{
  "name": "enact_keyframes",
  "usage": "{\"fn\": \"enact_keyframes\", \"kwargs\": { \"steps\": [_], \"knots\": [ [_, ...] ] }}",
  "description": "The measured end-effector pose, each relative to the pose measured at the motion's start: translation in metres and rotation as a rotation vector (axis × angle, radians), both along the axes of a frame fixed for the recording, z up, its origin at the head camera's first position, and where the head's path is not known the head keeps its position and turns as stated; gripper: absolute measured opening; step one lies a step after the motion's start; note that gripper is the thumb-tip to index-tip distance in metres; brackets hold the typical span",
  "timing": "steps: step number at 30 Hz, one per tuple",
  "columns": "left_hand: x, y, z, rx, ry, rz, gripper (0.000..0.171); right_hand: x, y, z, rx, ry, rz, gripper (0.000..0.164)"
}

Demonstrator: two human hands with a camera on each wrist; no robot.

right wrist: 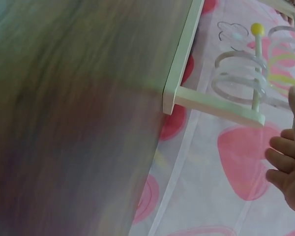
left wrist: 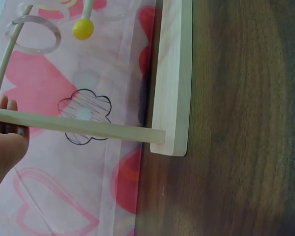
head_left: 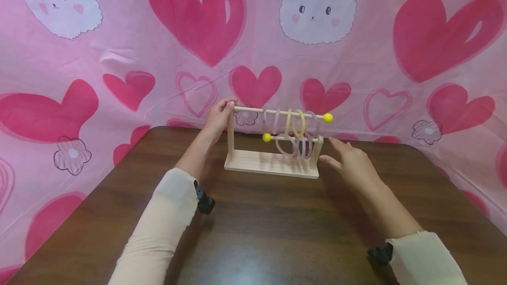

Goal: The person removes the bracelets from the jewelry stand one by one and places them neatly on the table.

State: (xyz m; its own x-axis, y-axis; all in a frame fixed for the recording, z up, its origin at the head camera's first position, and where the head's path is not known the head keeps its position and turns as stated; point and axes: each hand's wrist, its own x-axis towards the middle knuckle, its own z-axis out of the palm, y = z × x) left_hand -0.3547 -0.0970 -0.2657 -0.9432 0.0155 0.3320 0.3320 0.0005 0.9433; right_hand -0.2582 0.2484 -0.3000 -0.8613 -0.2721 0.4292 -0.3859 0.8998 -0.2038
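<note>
A pale wooden rack (head_left: pixel 269 165) stands on the table, with an upper and a lower rod, each tipped with a yellow ball (head_left: pixel 328 118). Two yellow rings (head_left: pixel 304 125) and several clear or pinkish rings (head_left: pixel 276 121) hang on the upper rod. More pinkish rings (head_left: pixel 303 147) hang from the lower one. At the top of the left post, my left hand (head_left: pixel 218 120) grips the wood, thumb in front and fingers behind in the left wrist view. My right hand (head_left: pixel 356 166) is beside the right post, fingers extended, holding nothing.
The brown wooden table (head_left: pixel 253 228) extends in front of the rack and to both sides. Behind its far edge hangs a pink cloth (head_left: pixel 261 52) printed with hearts and rabbits. A small black camera sits at each wrist.
</note>
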Motion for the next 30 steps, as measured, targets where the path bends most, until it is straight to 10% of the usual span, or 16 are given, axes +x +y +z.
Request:
{"fn": "enact_keyframes", "kwargs": {
  "steps": [11, 19, 25, 30],
  "knots": [
    [-0.004, -0.003, -0.002, -0.004, -0.010, -0.034, 0.034, -0.016, -0.020, 0.000, -0.166, 0.384, -0.037, 0.041],
    [-0.002, -0.004, -0.002, -0.006, 0.004, -0.048, 0.036, -0.025, -0.033, 0.004, -0.365, 0.355, -0.073, 0.036],
    [-0.003, -0.004, -0.003, 0.008, 0.013, -0.056, 0.036, -0.033, -0.041, 0.010, -0.706, 0.152, -0.094, 0.041],
    [-0.004, -0.004, -0.003, 0.028, 0.006, -0.072, 0.036, -0.035, -0.044, 0.011, -0.778, 0.076, -0.128, 0.039]
  ]
}}
